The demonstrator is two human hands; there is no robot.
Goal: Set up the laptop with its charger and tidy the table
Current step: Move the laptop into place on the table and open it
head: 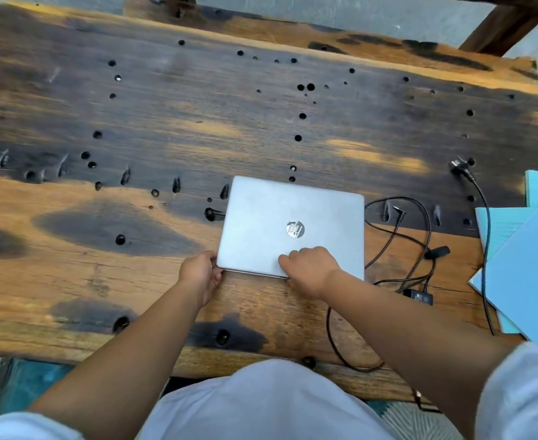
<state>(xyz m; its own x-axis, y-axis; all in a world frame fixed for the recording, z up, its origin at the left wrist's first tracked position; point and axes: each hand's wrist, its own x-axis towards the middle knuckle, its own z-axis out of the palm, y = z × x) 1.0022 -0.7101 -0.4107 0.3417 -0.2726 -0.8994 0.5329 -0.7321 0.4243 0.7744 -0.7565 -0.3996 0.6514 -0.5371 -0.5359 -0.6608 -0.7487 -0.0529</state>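
Head view: your laptop (291, 228) lies shut and flat on the table (109, 258), a little right of the middle and close to the near edge, with its round logo facing up. Your left hand (201, 274) takes the near left corner of the laptop, fingers curled round the edge, so that grip is closed on the laptop. Your right hand (309, 269) sits on the near edge of the lid just right of the middle, knuckles bent and fingertips pressed onto the lid; the thumb is hidden under the hand, so you cannot tell whether that grip pinches the edge or only presses on top.

Just right of the laptop the charger (418, 295) rests on the table, a small black brick near the laptop's near right corner. Its thin black cable (426, 217) loops loosely between the laptop and the papers, and the small barrel plug (399, 211) lies free beside the far right corner of the laptop, not touching it. The wall plug (459, 165) lies farther right and farther away, its cord running down across the blue papers (528, 274) stacked at the right edge of the table. Another loop of cable hangs over the near edge of the table in front of your body.

The table is rough, dark-stained wood, pocked with many round holes. Your white sleeves show at the bottom corners
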